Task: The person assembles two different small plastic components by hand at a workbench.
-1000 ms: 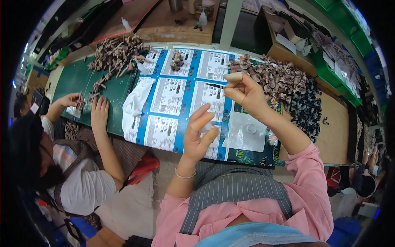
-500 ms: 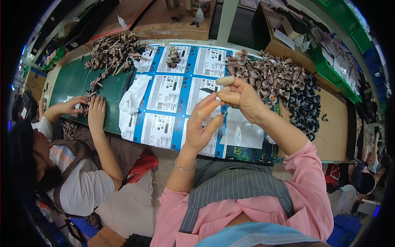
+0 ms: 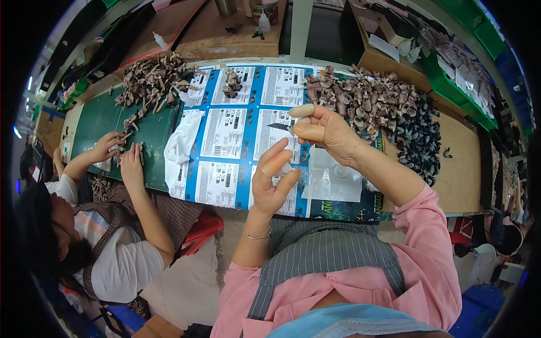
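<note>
Dark grey, nearly black, is what I'm seeing on the thin blade-like piece (image 3: 278,126) sitting above the blue-and-white printed sheet (image 3: 222,132). It's pointing left, the tip tilting up a touch, and its long axis is running roughly side to side. Looks flat, tapering to a sharp end; can't make out finer detail. The right hand (image 3: 333,136) is pinching its blunt end between thumb and fingers. The left hand (image 3: 270,183) is hovering just below with fingers half curled; something whitish is showing there, but I can't tell if it's gripping it. Roomwise, the sheet is stretching left to the white cloth (image 3: 183,143), well apart from the tip. Brownish cup-shaped pieces (image 3: 366,104) are crowding in near the right hand, and a clear bag (image 3: 329,183) is lying by the table's near edge.
</note>
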